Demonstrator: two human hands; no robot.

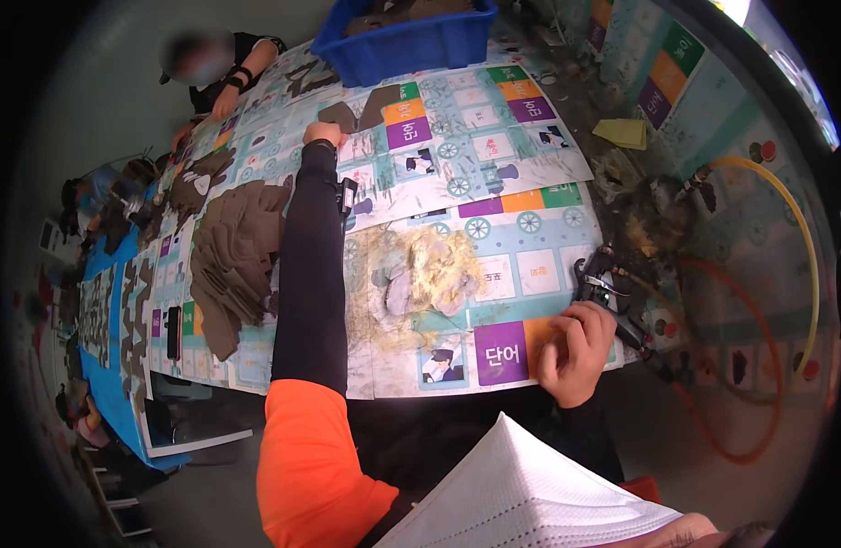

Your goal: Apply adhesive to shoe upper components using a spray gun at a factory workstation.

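My left arm, in a black sleeve with an orange upper part, reaches far over the table. At its end my left hand (324, 134) is closed at the near edge of a flat brown V-shaped piece (373, 108); its fingertips are partly hidden. My right hand (578, 352) rests by the table's near right edge, fingers loosely curled and thumb apart, with nothing seen in it. Just beyond it lies a dark spray gun (607, 290) with a metal lever. Beside my left forearm is a fanned stack of brown cut pieces (238, 247).
A blue bin (404, 46) of brown material stands at the far edge. A yellowish crusted lump (434, 274) sits mid-table. A yellow hose (811, 247) and an orange hose (775, 402) loop at right. A co-worker's hand (225, 100) is at far left. A phone (174, 331) lies near left.
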